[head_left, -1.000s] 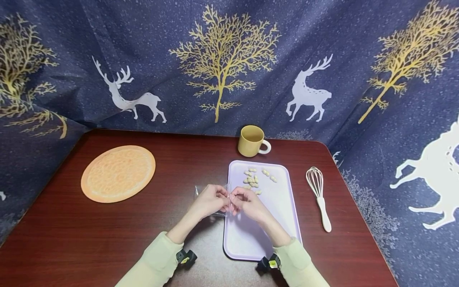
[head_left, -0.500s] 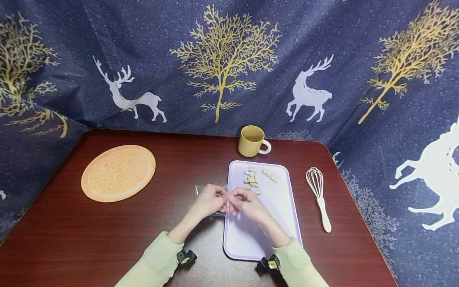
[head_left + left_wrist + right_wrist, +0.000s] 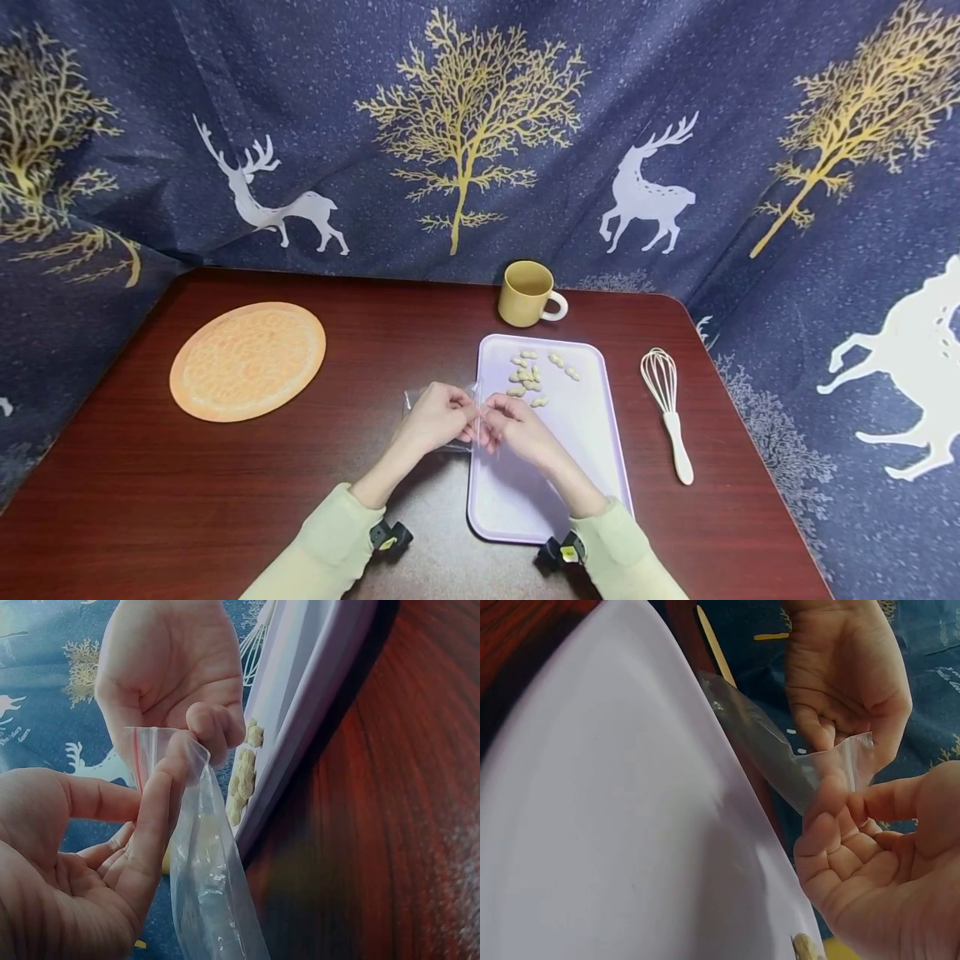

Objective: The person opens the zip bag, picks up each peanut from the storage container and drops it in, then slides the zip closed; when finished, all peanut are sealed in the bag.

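Note:
A clear zip-lock bag [image 3: 206,855] with a red line along its mouth hangs between both hands. My left hand [image 3: 438,418] pinches the zip edge between thumb and fingers. Close beside it, my right hand [image 3: 520,427] pinches the same edge from the other side. In the right wrist view the bag [image 3: 757,739] slopes away past the tray's rim, and its body looks flat. Both hands are over the left edge of a pale purple tray [image 3: 558,492]. Several peanuts in their shells [image 3: 527,377] lie at the tray's far end, just beyond the right hand.
Behind the tray stands a yellow mug [image 3: 527,294] with a white handle. A white whisk [image 3: 670,417] lies right of the tray. An orange oval mat [image 3: 247,362] lies at the far left of the dark wooden table [image 3: 225,500]. A patterned cloth [image 3: 300,100] hangs behind.
Both hands stay at nearly the same spot with the bag's mouth between their fingers. Only slight shifts of fingers and bag show.

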A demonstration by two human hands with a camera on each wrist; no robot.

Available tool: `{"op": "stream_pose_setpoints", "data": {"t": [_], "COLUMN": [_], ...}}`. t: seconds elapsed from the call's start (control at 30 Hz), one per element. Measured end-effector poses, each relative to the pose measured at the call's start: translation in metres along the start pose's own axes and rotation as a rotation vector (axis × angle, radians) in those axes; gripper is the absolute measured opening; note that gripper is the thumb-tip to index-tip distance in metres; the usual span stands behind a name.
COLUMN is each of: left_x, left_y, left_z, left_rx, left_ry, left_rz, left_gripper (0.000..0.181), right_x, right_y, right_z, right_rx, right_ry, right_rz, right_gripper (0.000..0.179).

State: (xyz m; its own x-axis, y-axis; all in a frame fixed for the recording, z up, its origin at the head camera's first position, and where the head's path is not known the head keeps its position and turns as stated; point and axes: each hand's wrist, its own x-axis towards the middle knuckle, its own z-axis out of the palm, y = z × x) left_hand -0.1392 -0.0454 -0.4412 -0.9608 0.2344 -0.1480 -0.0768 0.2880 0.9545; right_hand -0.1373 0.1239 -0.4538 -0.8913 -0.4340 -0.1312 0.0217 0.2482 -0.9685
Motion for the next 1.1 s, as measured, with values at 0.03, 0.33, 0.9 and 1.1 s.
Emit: {"op": "stream_pose_setpoints", "data": {"t": [0.03,0.33,0.9,1.1], "left_x": [0.0,-0.001,-0.001,-0.001], "left_y": [0.0,0.001,0.003,0.003], "left_z": [0.0,0.001,-0.007,-0.009], "left_rx": [-0.007,0.017,-0.01,-0.016], "left_ry": [0.002,0.03,-0.021,-0.031], "left_rz": [0.001,0.029,-0.024,-0.031], "left_gripper": [0.015,0.015,0.019,0.023], "right_x": [0.0,0.001,0.001,0.001], "right_y": [0.0,0.001,0.003,0.001], "right_z": [0.0,0.002,-0.003,-0.006], "right_rx": [-0.007,-0.028,0.031,0.026], "right_ry": [0.006,0.06,0.068,0.065], "right_rz": [-0.001,-0.007,0.07,0.083], "right_gripper": [0.022,0.019,0.018,0.019]}}
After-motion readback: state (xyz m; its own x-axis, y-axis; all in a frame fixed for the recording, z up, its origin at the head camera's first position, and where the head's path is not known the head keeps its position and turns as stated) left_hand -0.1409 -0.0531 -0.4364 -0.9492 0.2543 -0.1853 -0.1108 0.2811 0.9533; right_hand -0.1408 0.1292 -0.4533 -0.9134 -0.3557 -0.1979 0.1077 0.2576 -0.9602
